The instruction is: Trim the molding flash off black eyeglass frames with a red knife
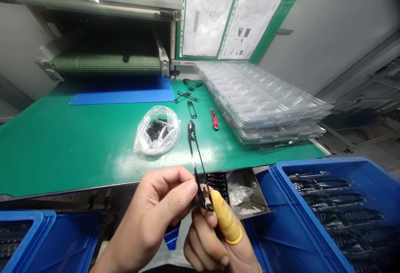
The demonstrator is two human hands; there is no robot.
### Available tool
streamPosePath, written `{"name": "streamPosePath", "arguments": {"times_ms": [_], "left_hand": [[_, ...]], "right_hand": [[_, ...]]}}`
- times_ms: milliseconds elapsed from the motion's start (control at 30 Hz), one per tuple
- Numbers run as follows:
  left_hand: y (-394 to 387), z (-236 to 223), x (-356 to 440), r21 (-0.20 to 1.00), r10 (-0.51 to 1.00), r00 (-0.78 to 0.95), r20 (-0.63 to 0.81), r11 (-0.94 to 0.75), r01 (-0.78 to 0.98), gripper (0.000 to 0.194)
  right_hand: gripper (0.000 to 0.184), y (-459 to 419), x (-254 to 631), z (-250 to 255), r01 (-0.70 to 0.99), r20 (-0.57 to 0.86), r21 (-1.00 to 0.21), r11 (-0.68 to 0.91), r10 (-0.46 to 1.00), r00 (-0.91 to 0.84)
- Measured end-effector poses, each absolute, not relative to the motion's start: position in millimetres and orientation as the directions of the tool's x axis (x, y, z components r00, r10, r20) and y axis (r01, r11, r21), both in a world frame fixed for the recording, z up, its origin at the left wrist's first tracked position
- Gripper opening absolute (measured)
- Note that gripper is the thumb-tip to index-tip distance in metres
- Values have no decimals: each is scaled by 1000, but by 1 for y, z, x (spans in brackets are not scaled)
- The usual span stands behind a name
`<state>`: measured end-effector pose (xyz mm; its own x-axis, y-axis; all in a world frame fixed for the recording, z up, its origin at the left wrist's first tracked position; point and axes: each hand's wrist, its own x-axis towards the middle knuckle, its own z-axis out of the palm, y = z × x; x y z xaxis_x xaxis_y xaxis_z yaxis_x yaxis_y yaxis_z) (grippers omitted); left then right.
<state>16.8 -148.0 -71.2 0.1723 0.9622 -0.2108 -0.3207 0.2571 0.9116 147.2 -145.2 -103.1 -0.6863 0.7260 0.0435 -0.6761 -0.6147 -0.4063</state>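
I have a black looped part (193,160) pinched at its near end between my two hands, its narrow far end pointing away from me and slightly left. My left hand (156,206) presses thumb and forefinger together on the left side of that near end; my right hand (215,235) nips it from the right, the thumb wrapped in a yellow cover (227,219) and a bare fingertip showing through the loop, the other fingers curled below. Both hands are at the near edge of the green table (78,148), in front of an open drawer (261,196) with a clear plastic bundle (240,192) in it. On the table, left of the part's far end, an open clear bag (142,140) holds small black pieces (157,129). Farther off lie more black looped parts (192,109), with a red cutter (214,118) just to their right, nearer me. A stack of clear trays (262,94) fills the right side. At the far left, a blue sheet (125,94) lies below a green conveyor belt (106,65). Near me, a blue bin (315,162) with rows of dark wrapped goods (340,200) stands at right, another blue bin (40,231) at left.
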Motion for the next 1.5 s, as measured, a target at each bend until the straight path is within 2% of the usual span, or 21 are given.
{"name": "streamPosePath", "arguments": {"times_ms": [133,300,967,1500], "left_hand": [[-148,-79,16,916,972,166,-168,216,-338,32],[-147,-88,14,923,977,164,-137,186,-337,32],[-147,-87,15,911,968,147,-204,243,-334,36],[-150,-85,16,925,973,135,-186,220,-309,33]], "right_hand": [[24,-146,145,-108,-685,14,-483,-546,777,-630],[25,-148,146,-111,-677,-9,-516,-525,793,-609],[27,-149,149,-110,-655,-53,-480,-583,765,-642],[27,-149,149,-110,-640,-67,-476,-603,750,-658]]}}
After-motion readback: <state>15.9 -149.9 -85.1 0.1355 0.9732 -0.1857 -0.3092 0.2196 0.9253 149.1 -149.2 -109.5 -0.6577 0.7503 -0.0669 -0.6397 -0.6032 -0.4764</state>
